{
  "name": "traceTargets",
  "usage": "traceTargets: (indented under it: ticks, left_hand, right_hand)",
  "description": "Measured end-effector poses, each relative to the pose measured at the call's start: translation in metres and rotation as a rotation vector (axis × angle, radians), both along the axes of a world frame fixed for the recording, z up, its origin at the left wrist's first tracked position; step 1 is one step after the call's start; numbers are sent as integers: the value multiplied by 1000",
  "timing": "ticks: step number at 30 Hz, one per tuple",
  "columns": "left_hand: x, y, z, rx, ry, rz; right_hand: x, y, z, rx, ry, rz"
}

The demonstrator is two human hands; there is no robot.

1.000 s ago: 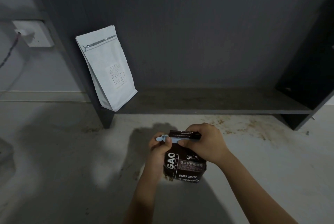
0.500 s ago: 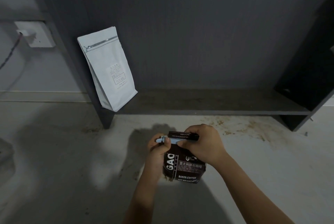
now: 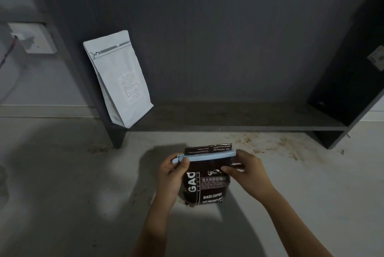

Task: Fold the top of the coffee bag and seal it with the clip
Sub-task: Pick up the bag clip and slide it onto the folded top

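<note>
coffee bag (image 3: pixel 204 182) stood on floor (image 3: pixel 83 194) | clip (image 3: pixel 207 155) laid across folded top | left hand (image 3: pixel 172 175) fingers pinched on clip end | right hand (image 3: pixel 247 173) fingers closed on bag edge

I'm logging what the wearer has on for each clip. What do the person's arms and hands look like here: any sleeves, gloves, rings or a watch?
Both forearms are bare up to the bottom edge of the picture, with no sleeve in view. The left hand and the right hand wear no gloves, and no ring, watch or bracelet shows on the visible parts.
</note>
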State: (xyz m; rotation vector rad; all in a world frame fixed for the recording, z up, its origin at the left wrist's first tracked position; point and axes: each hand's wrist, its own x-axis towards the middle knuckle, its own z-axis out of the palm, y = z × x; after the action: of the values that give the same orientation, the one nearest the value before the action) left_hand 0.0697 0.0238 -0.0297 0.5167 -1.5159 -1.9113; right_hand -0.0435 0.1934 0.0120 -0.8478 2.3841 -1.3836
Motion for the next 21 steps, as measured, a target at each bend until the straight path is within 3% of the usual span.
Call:
traceTargets:
  ticks: [6,11,14,17,21]
  left_hand:
    - [3,-3,-2,-131,-87,-164]
    - [1,0,-7,-321,-170,-3]
    - [-1,1,-7,-294,-160,-4]
    - [2,-1,-8,-234,-220,-165]
    - [10,-2,-17,-155,-395,-439]
  right_hand:
    - [-4,-5,-10,-82,-99,-69]
    - [-2,-6,-13,-135,-84,-82]
    - [-1,-2,-18,-44,-93,20]
    - [1,2,-26,111,-143,211]
    - [7,0,-39,192,-106,229]
